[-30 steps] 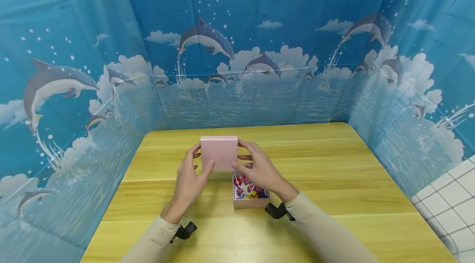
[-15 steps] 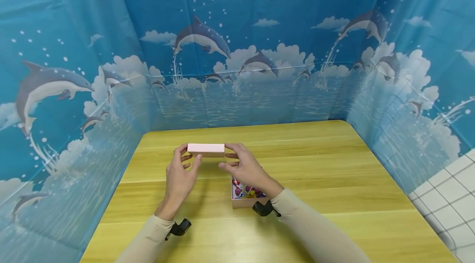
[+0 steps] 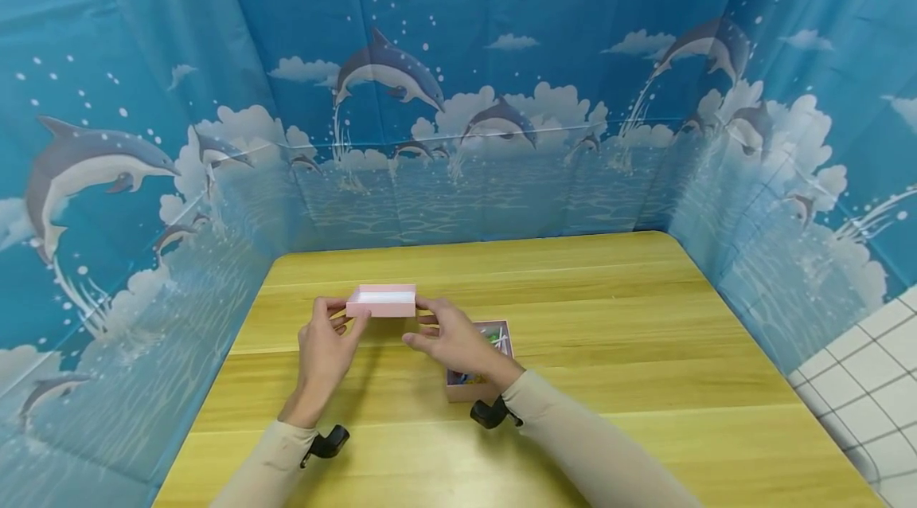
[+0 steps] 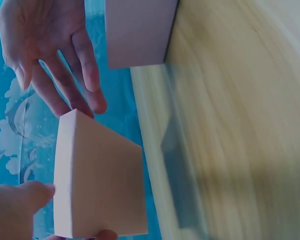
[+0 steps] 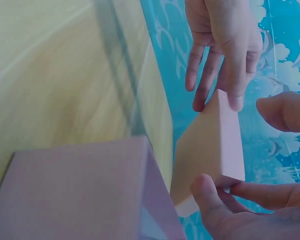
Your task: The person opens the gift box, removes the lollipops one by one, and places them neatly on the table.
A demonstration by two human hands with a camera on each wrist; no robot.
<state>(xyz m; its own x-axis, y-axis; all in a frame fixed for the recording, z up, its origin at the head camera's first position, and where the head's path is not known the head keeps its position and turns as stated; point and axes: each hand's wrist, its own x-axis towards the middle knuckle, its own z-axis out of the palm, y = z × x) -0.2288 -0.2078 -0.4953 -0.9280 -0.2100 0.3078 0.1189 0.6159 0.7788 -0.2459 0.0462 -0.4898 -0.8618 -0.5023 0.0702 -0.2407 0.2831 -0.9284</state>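
Observation:
A pale pink box lid is held above the table with its white inside facing up. My left hand grips its left end, thumb on the near wall and fingers round the side. My right hand touches the right end with its fingertips, its thumb standing apart from the lid, as the right wrist view shows. Below my right forearm, the matching pink box sits without its cover. Inside it are several wrapped lollipops with white sticks, partly hidden by the right hand.
The wood-grain table stretches out around the box. A blue dolphin-print curtain encloses its back and sides. White tiles show at the right. A black camera mount is strapped to each wrist.
The lid has moved left and tipped over, from showing its flat outer face to showing its white inside. Both hands have travelled left with it, and the right thumb has come off the lid.

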